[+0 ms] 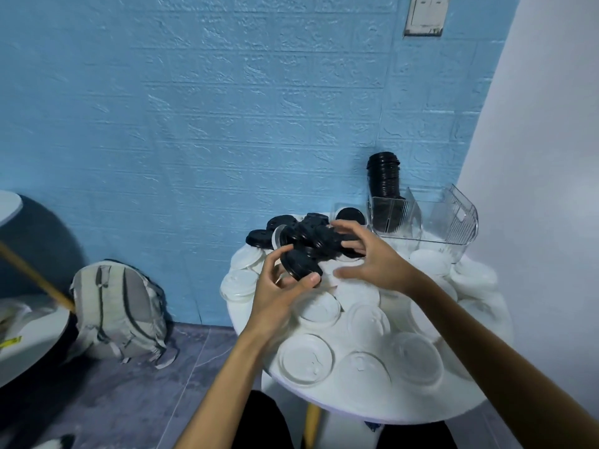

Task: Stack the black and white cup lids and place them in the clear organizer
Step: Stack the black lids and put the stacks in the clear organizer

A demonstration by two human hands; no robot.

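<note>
Black cup lids [316, 236] lie in a loose heap on the far side of a round white tabletop [356, 406], just beyond both hands. Far left of the fingers, a grey backpack [118, 311] leans against the blue textured wall [194, 108] on the floor. The left hand [278, 293] grips a short stack of black lids [299, 262], thumb curled over its near edge and fingers [270, 257] curled behind it. White cup lids [306, 358] cover the tabletop beneath and nearer than both hands, most lying flat, some overlapping. The right hand [372, 254] hovers just right of the held stack, fingers spread and bent over the heap; its fingertips touch the black lids, but whether they pinch one cannot be told. Beyond and to the right of the right hand stands the clear organizer [447, 222], its left compartment holding a tall upright column of stacked black lids [384, 179] that rises above its rim. A wall switch [424, 14] sits high above the organizer.
</note>
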